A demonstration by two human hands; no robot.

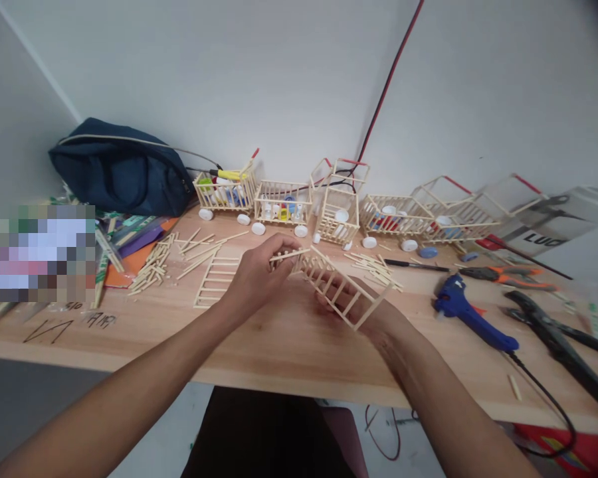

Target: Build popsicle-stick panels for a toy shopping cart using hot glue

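Note:
Both hands hold a small frame of wooden sticks (pixel 346 292) above the middle of the table. My left hand (pixel 264 269) pinches its left end, fingers closed round the sticks. From below, my right hand (pixel 349 295) grips the frame, its fingers partly hidden behind the slats. A flat ladder-like stick panel (pixel 218 284) lies on the wood, just left of my left forearm. Behind my hands stands a row of small stick carts, among them an upright-handled cart (pixel 337 216) and a cart with white wheels (pixel 283 206).
Loose cut sticks (pixel 154 265) lie left and others (pixel 373 269) right of my hands. A blue glue gun (pixel 471 312), orange-handled pliers (pixel 508 275) and a black-handled tool (pixel 563 345) lie on the right. A dark blue bag (pixel 124 169) stands at the back left of the table (pixel 279 358).

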